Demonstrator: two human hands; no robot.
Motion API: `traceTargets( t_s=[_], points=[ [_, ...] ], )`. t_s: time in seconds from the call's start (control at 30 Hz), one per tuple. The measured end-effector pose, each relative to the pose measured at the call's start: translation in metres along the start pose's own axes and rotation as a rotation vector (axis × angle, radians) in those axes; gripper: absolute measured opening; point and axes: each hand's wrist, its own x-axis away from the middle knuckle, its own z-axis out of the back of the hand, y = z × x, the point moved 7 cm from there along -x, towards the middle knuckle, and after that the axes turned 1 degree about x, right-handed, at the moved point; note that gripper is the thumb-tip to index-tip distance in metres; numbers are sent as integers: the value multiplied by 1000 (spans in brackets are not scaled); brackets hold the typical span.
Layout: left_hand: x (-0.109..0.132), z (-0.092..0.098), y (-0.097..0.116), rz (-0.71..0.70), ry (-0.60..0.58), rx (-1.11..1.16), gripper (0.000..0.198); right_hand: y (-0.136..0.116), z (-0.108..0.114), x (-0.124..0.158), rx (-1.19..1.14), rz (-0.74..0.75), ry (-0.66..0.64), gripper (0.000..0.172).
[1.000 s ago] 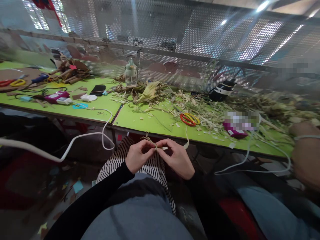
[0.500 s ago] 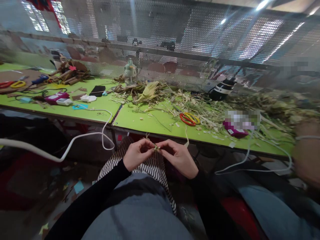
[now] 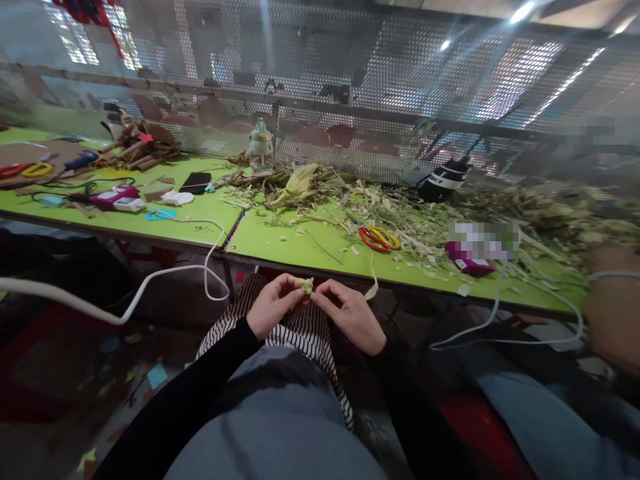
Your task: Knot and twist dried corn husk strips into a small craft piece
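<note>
Over my lap, in front of the table edge, my left hand (image 3: 276, 305) pinches a small knotted piece of pale yellow-green corn husk (image 3: 309, 286) between thumb and fingertips. From the other side my right hand (image 3: 350, 313) meets it, thumb and forefinger closed at its lower right edge. Part of the piece is hidden behind the fingers. A thin pale husk strip (image 3: 373, 283) hangs over the table edge beyond my right hand. Scissors with red and yellow handles (image 3: 379, 239) lie on the green table (image 3: 280, 248) above my hands.
Husk scraps (image 3: 400, 220) and a larger husk bundle (image 3: 299, 183) cover the table's back. A bottle (image 3: 261, 147), a black container (image 3: 444, 180), a phone (image 3: 195, 183) and a magenta box (image 3: 470, 259) stand or lie there. A white cable (image 3: 150, 275) crosses at left. Another person's arm (image 3: 613, 307) is at right.
The husk piece has turned and shows more above my fingertips, its pale stem now pointing left. My right hand has moved slightly left and its grip has shifted.
</note>
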Motion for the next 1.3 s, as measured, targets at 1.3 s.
traceTargets(
  t_s=[1.3],
  points=[
    [10, -17, 14, 74, -180, -62, 36, 8, -2, 3, -456, -188, 59, 23]
  ],
)
